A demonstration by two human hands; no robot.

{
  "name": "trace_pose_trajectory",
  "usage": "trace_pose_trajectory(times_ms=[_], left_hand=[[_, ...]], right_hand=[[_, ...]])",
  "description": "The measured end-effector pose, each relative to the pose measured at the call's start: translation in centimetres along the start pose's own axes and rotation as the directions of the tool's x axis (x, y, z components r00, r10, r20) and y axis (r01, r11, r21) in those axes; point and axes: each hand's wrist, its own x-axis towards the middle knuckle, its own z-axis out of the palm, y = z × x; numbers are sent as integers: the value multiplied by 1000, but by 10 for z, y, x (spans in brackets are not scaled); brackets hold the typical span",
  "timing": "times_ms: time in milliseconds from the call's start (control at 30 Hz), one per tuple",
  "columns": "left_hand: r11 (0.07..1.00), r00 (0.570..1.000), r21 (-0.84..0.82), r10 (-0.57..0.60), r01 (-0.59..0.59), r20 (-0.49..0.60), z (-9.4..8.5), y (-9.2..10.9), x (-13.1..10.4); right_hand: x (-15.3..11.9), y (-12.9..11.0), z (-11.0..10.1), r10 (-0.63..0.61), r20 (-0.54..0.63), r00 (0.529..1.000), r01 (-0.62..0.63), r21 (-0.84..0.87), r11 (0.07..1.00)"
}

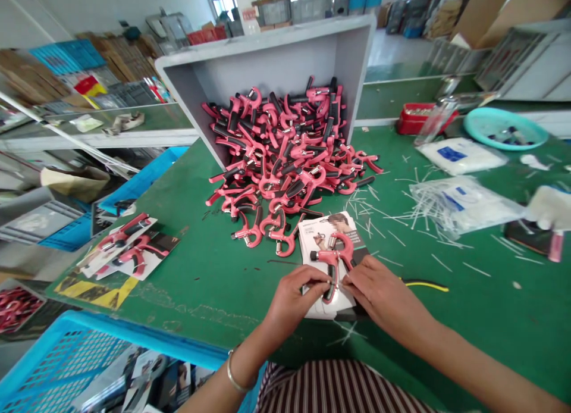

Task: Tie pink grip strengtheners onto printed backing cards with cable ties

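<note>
A pink and black spring hand grip (342, 246) lies on a stack of printed backing cards (314, 231) near the front of the table. My left hand (297, 294) pinches the lower end of one of its handles between thumb and fingertips. From the other side, my right hand (379, 288) is closed between the two handles, its fingertips pressed together; what they hold is too small to make out. Yellow-handled pliers (426, 284) lie partly behind my right hand. A big pile of similar hand grips (285, 151) spills from a tipped grey bin (267, 56) beyond the cards.
Loose white plastic ties (397, 237) and bags of ties (464, 205) are on the right, near a turquoise dish (504, 127) and a red box (413, 118). Carded hand grips (129, 246) lie at left. A blue basket (57, 353) stands below the front edge.
</note>
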Motion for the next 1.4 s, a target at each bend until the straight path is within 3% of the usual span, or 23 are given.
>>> trace_pose_trajectory(times_ms=[267,400,500,700,833,967,1100,1233,1400], left_hand=[[994,995,95,48,-56,82,-4,12,4],[939,979,314,88,-144,184,-8,19,13],[870,982,474,53,-134,180,-14,25,17],[867,954,477,-7,-144,301,-23,41,14],[828,980,549,1,-113,200,-19,48,11],[878,990,468,38,-97,135,-13,44,2],[901,991,412,114,-134,72,4,23,-14],[862,976,484,207,-151,-64,17,-7,-21],[791,963,599,240,-123,-119,7,-26,-10]], right_hand=[[9,-6,-5,-54,0,999,54,-41,998],[17,-5,-4,-51,-57,997,52,5,999],[20,0,-2,-20,-87,996,28,90,996],[21,-3,-4,4,-67,998,10,216,976],[19,-8,-3,-46,-92,995,62,186,981],[9,-6,1,3,-80,997,13,204,979],[4,-4,2,132,-126,983,-75,382,921],[16,-5,6,116,-113,987,-31,570,821],[28,-1,16,40,-115,993,42,629,776]])
